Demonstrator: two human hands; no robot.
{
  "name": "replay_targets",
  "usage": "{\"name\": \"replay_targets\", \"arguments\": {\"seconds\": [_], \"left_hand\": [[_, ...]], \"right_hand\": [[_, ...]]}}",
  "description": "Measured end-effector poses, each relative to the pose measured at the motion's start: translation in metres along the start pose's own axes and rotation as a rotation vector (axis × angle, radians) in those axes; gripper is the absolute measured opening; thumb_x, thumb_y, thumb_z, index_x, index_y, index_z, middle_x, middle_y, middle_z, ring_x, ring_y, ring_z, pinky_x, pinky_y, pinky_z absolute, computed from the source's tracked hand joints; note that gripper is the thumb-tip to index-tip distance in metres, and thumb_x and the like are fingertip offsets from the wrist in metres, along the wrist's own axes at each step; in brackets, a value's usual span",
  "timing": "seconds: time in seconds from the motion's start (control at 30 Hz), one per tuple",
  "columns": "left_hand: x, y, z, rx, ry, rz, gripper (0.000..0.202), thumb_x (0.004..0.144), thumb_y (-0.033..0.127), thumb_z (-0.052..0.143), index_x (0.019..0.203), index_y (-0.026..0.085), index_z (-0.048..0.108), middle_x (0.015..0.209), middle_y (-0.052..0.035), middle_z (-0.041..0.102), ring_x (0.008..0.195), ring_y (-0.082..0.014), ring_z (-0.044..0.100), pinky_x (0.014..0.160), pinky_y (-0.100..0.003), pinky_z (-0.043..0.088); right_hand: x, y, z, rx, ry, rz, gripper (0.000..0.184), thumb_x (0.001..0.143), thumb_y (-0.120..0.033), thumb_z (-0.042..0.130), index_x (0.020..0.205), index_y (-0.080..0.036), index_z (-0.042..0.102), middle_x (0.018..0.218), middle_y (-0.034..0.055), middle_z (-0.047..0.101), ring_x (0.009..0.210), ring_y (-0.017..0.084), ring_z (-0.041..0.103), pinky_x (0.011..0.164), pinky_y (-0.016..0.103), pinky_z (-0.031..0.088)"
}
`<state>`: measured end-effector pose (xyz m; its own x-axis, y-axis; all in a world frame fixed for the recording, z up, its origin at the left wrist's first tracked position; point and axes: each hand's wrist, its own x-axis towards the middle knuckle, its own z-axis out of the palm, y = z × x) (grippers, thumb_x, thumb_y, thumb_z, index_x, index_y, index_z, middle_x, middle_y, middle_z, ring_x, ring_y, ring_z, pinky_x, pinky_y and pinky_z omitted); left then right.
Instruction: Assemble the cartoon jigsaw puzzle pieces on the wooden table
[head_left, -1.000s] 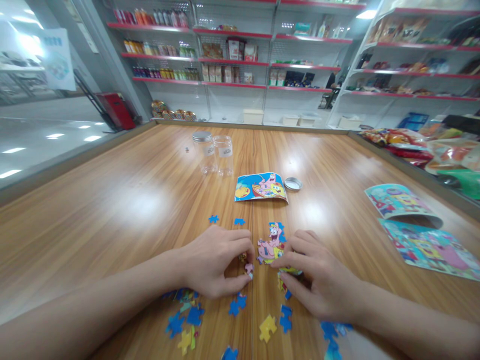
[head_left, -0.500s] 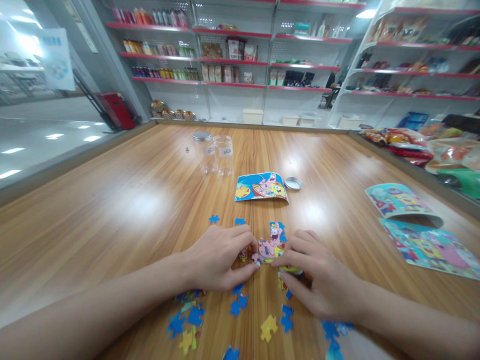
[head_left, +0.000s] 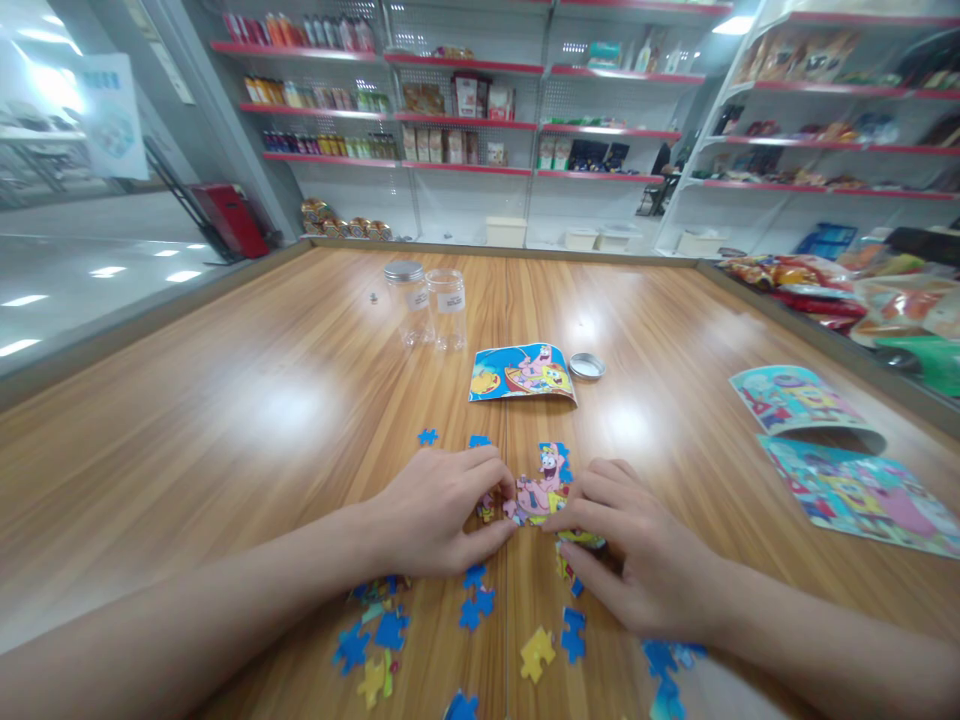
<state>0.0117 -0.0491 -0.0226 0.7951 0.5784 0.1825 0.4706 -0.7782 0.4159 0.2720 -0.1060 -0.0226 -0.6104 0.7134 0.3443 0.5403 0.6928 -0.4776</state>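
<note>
A partly joined jigsaw puzzle (head_left: 541, 490) with a pink and a yellow cartoon figure lies between my hands. My left hand (head_left: 450, 512) pinches a small pink puzzle piece (head_left: 512, 512) at the joined part's left edge. The fingers of my right hand (head_left: 626, 545) rest on the joined part's right side, covering some of it. Nearer me are loose blue pieces (head_left: 477, 605), a yellow piece (head_left: 538, 655) and a mixed cluster (head_left: 379, 630) left of them. Beyond my hands lies the picture card (head_left: 523, 374) with the same figures.
Two clear plastic jars (head_left: 448, 315) stand farther back, one with a metal lid on. A loose metal lid (head_left: 587, 367) lies beside the card. Two more picture cards (head_left: 862, 490) are at the right, with packaged goods (head_left: 810, 280) along the table's far right edge.
My left hand has shifted very slightly away from me with the pink piece, which sits closer against the joined part. My right hand stays in place.
</note>
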Motion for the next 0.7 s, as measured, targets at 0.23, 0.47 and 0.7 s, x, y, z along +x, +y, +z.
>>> {"name": "replay_targets", "arguments": {"seconds": [0.23, 0.47, 0.7], "left_hand": [[0.0001, -0.0032, -0.0037, -0.039, 0.038, 0.013, 0.029, 0.077, 0.010, 0.050, 0.105, 0.018, 0.056, 0.094, -0.0028, 0.063, 0.074, -0.0146, 0.058, 0.064, -0.028, 0.042], [0.0015, -0.0064, 0.0000, -0.006, 0.033, 0.008, 0.020, 0.080, 0.011, 0.048, 0.095, 0.018, 0.060, 0.091, -0.0029, 0.061, 0.074, -0.0152, 0.057, 0.065, -0.029, 0.041], [0.0010, -0.0046, -0.0014, -0.008, 0.046, 0.006, 0.015, 0.083, 0.014, 0.049, 0.093, 0.018, 0.059, 0.088, -0.0020, 0.060, 0.072, -0.0144, 0.055, 0.063, -0.029, 0.038]], "right_hand": [[-0.0005, 0.0013, 0.0014, -0.013, -0.006, 0.005, 0.019, 0.088, -0.013, 0.059, 0.104, -0.021, 0.066, 0.094, 0.0053, 0.061, 0.090, 0.022, 0.051, 0.080, 0.039, 0.037], [-0.0006, 0.0016, 0.0013, -0.026, -0.005, 0.006, 0.018, 0.088, -0.013, 0.059, 0.103, -0.021, 0.066, 0.093, 0.0053, 0.061, 0.089, 0.022, 0.051, 0.080, 0.039, 0.038], [0.0003, 0.0000, 0.0002, -0.011, -0.007, -0.002, 0.017, 0.089, -0.013, 0.058, 0.103, -0.021, 0.065, 0.092, 0.0056, 0.061, 0.088, 0.022, 0.050, 0.080, 0.039, 0.037]]}}
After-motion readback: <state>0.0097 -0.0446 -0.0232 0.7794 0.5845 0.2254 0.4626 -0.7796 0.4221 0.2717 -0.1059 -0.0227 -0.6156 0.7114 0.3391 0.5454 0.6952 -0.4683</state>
